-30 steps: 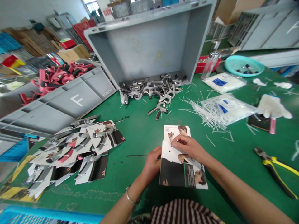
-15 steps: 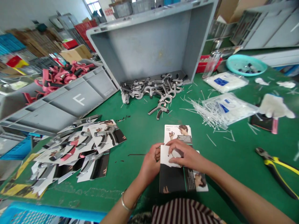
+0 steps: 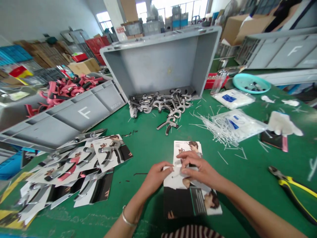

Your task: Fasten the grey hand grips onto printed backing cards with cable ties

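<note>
A printed card [image 3: 177, 200], white at the top and black below, lies in front of me on a small pile of similar cards. My left hand [image 3: 158, 177] pinches its upper left edge between thumb and fingers. Over the card's upper right part my right hand [image 3: 200, 172] is closed, its thumb and fingertips pinching the upper edge. That hand hides part of the card beneath. Beyond my fingers shows another card [image 3: 177, 147] with a picture of a person on it. A small dark hole is visible in the white part of the front card.
Hand grips on cards [image 3: 94, 155] are heaped at left. Loose grey hand grips [image 3: 170, 107] spill from a tipped grey crate [image 3: 158, 66]. White cable ties [image 3: 220, 132], yellow-handled cutters [image 3: 287, 181] and a white glove [image 3: 282, 124] lie right. Another crate [image 3: 71, 115] holds red grips.
The front card has shifted slightly left and turned up less. My left thumb now lies over its edge, and my right fingers have closed in at its upper edge. The head view tilted up.
</note>
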`<state>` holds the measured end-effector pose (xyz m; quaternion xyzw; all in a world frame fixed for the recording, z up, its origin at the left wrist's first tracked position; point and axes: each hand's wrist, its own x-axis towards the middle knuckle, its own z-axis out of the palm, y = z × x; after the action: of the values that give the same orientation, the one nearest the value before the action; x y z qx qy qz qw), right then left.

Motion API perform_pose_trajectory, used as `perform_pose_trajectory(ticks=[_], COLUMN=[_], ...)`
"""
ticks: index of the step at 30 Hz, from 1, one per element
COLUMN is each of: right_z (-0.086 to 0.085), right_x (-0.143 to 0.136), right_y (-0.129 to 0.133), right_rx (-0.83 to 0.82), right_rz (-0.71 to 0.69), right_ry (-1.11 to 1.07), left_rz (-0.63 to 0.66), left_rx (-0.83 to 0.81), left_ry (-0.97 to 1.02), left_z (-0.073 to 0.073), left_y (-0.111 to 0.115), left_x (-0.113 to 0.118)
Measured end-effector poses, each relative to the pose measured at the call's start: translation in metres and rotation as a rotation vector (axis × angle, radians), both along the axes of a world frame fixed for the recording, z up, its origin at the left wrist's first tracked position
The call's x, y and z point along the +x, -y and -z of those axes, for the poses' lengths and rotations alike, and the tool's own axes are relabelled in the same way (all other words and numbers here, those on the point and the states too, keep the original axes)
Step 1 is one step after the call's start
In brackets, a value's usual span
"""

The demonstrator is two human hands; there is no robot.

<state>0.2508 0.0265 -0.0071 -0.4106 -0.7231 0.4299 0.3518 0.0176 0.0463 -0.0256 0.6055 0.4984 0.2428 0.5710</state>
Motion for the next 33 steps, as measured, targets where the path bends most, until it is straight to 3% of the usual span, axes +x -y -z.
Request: perform_pose_trajectory(ticks=[2,4,6,7,11,14,17,19,21,22,24,26,29,33], right_z=[-0.005,-0.007,-0.004,-0.002,0.013,0.018,0.006,-0.009,-0.024,-0.029,-0.029,-0.016,0.019,0.053], right_x=[0.009,0.01,-0.001,-0.012,-0.066,-0.093,-0.084,-0.059,-0.027,-0.013,0.008,0.013,0.0,-0.016], right_y=[-0.02,-0.054,-0.099,-0.123,-0.195,-0.217,-0.221,-0.215,-0.195,-0.179,-0.135,-0.081,-0.009,0.049], right_rx=[0.033,0.097,0.231,0.335,0.416,0.432,0.454,0.467,0.474,0.477,0.456,0.391,0.314,0.175], right_rz=[0.099,0.199,0.208,0.14,0.026,-0.045,-0.046,0.008,0.103,0.159,0.354,0.484,0.595,0.675], right_ry=[0.031,0.169,0.431,0.602,0.749,0.815,0.839,0.845,0.822,0.795,0.52,0.298,0.151,0.102], left_rz=[-0.209,-0.27,-0.194,-0.152,-0.136,-0.124,-0.027,-0.053,-0.177,-0.234,-0.279,-0.238,-0.131,-0.011], left_rx=[-0.013,-0.105,-0.243,-0.294,-0.32,-0.328,-0.301,-0.218,-0.109,-0.054,0.063,0.181,0.294,0.407], left_ry=[0.081,0.183,0.226,0.218,0.141,0.108,0.022,-0.05,-0.06,-0.036,0.025,0.066,0.086,0.013], left_z=[0.004,0.011,0.02,0.026,0.041,0.042,0.036,0.028,0.019,0.015,0.009,0.007,0.013,0.029], left_y=[0.005,0.015,0.026,0.033,0.055,0.063,0.057,0.045,0.028,0.02,0.004,-0.007,-0.016,-0.011], left_x=[-0.004,-0.006,-0.004,-0.002,0.009,0.008,-0.01,-0.027,-0.04,-0.043,-0.04,-0.027,-0.005,0.006])
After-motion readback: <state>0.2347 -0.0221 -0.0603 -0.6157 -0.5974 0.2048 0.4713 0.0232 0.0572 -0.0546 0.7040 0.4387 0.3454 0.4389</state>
